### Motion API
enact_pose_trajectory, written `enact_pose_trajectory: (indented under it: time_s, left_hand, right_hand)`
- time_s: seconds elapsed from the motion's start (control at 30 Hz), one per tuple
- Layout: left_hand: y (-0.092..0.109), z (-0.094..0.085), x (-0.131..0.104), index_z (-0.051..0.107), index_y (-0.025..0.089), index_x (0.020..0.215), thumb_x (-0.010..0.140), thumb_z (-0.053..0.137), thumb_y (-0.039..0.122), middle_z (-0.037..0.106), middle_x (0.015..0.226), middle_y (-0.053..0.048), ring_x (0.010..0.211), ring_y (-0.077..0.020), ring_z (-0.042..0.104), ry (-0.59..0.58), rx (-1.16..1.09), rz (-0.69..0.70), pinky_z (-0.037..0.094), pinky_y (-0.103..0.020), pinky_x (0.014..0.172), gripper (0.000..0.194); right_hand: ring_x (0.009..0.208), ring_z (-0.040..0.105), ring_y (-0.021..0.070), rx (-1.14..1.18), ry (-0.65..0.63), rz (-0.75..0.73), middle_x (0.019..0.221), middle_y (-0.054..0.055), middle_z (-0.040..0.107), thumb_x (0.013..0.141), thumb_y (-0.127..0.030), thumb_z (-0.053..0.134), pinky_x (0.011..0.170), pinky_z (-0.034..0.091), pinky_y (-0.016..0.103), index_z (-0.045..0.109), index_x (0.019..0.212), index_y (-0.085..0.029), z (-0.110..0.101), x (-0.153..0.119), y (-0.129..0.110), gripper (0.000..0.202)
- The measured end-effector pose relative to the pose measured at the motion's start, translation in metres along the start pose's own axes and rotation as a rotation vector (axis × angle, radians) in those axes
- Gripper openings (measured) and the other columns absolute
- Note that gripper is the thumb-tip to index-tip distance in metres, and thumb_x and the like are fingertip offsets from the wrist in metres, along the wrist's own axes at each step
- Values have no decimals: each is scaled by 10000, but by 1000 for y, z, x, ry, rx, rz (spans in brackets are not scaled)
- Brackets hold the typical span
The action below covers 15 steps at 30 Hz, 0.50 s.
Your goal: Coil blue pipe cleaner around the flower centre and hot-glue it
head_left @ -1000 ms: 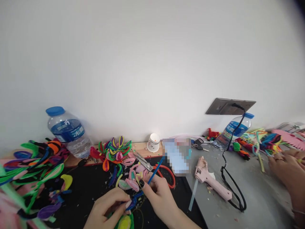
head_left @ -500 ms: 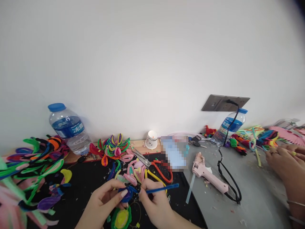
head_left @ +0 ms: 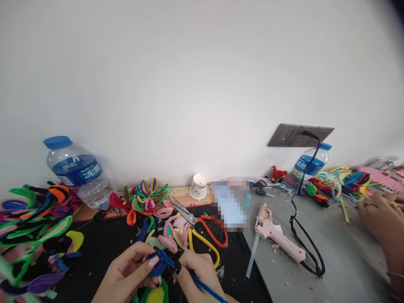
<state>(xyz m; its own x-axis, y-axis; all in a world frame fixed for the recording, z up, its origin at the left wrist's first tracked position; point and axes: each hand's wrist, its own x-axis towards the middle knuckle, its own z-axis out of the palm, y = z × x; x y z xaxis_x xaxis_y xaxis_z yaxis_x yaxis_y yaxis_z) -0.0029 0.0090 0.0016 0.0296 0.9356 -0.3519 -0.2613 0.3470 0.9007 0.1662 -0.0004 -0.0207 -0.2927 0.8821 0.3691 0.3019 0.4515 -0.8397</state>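
Note:
A flat blue and purple coil of pipe cleaner (head_left: 158, 264) is pinched between the thumb and fingers of my left hand (head_left: 128, 269). My right hand (head_left: 200, 271) grips the blue pipe cleaner strand (head_left: 205, 287) that runs out of this coil, and its loose end points down to the right. Just below the coil lies a green and yellow pipe cleaner piece (head_left: 157, 293), partly hidden by my left hand. Pink pipe cleaner loops (head_left: 170, 240) and scissors (head_left: 198, 222) with red and yellow handles rest just beyond my hands.
A pink glue gun (head_left: 279, 239) with its black cord lies right on the grey table. Pipe cleaner flowers (head_left: 148, 198) and a water bottle (head_left: 78, 172) stand left. A paper cup (head_left: 198, 187) is near the wall. Another person's hand (head_left: 378, 214) works at far right.
The blue strand has swung from pointing right to pointing down toward me. My hands have come slightly lower and left in view, and the head view has shifted a little.

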Motion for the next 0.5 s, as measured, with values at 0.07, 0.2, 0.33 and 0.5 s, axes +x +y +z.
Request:
enact_pose_trajectory:
  time_s: [0.07, 0.2, 0.33, 0.5]
  left_hand:
    - [1, 0, 0, 641, 162, 637, 512, 822, 352, 595, 540, 43, 452, -93, 568, -2, -27, -19, 469, -164, 427, 291]
    - [1, 0, 0, 636, 161, 634, 504, 828, 351, 581, 531, 49, 451, -92, 569, -6, -61, -33, 465, -158, 422, 300]
    - [-4, -6, 4, 642, 168, 651, 545, 814, 327, 588, 566, 43, 478, -95, 572, -27, -64, -54, 480, -170, 451, 257]
    - [-8, -16, 9, 658, 171, 678, 557, 811, 310, 590, 599, 32, 496, -105, 572, -95, -31, -108, 497, -196, 473, 239]
  right_hand:
    - [425, 365, 63, 68, 23, 32, 512, -38, 394, 864, -293, 376, 412, 272, 174, 369, 585, -185, 2, -1, 2, 298]
    - [438, 381, 63, 134, 2, 42, 511, -36, 412, 863, -306, 392, 430, 290, 170, 393, 571, -178, 5, -2, 6, 319]
    - [442, 386, 60, 153, -12, 59, 515, -34, 423, 865, -316, 399, 428, 283, 167, 403, 569, -175, 4, -2, 9, 328]
    - [454, 387, 59, 144, -10, 74, 523, -30, 435, 861, -317, 394, 435, 291, 160, 387, 573, -175, 5, -1, 8, 321]
